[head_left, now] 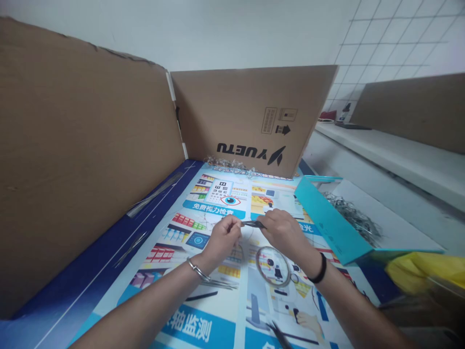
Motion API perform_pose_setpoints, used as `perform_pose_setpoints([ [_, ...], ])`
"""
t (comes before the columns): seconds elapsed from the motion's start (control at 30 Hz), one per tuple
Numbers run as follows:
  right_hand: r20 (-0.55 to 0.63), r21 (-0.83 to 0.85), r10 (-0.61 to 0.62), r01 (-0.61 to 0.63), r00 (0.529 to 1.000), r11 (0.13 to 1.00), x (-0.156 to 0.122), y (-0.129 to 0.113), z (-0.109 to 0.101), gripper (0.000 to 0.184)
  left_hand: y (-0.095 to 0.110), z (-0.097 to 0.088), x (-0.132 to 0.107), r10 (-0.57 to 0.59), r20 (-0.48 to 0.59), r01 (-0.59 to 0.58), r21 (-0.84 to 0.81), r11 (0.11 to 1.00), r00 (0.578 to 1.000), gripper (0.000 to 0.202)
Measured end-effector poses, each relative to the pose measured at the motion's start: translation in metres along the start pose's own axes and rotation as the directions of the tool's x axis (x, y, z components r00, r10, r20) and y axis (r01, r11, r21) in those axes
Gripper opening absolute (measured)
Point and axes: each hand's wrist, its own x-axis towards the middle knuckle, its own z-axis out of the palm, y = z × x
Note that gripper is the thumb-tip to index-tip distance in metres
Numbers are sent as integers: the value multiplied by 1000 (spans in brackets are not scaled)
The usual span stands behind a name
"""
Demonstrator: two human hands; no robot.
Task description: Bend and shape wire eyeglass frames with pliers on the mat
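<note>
My left hand [225,236] is closed in a pinch around what seems to be a thin wire, mostly hidden by the fingers. In my right hand [285,232] is a dark, slim-nosed tool, like fine pliers [254,224], its tip reaching the left fingertips. Below the right hand lies a round clear coil of wire [258,269]. Near the left wrist are several thin straight wires [221,284] and a dark slim stick [201,296]. A second dark tool with two pointed tips [279,335] lies at the bottom edge, partly cut off.
Cardboard panels stand on the left [83,145] and at the back [236,106]. Small wiry clusters [228,162] lie along the back panel. On the right, a turquoise box [332,223] holds tangled silvery strands [354,218], with yellow plastic [425,271] beside it. Clear packets [156,194] lie at left.
</note>
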Motion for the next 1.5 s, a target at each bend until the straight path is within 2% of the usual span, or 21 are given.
perform_pose_setpoints([
  [0.17,2,22,15,-15,1000,1000,1,-4,-1,12,-3,-1,0,31,-16,-31,4,1000,999,9],
  [0.43,2,61,22,-22,1000,998,0,-5,1,15,-5,-2,1,16,-8,-16,-37,999,1000,8],
  [0.8,68,84,65,-70,996,994,0,-7,-2,18,-5,-1,1,-7,-1,7,-34,999,1000,4],
  [1.07,165,108,108,-127,980,986,0,-7,-5,17,-2,-2,1,-23,5,23,-15,1000,1000,5],
  [1.3,348,224,149,-237,926,946,4,-6,-15,17,2,-4,2,-47,50,49,-43,998,998,6],
  [1.5,374,318,106,-235,921,918,2,0,-10,22,5,-5,2,-40,107,46,-58,997,993,9],
])
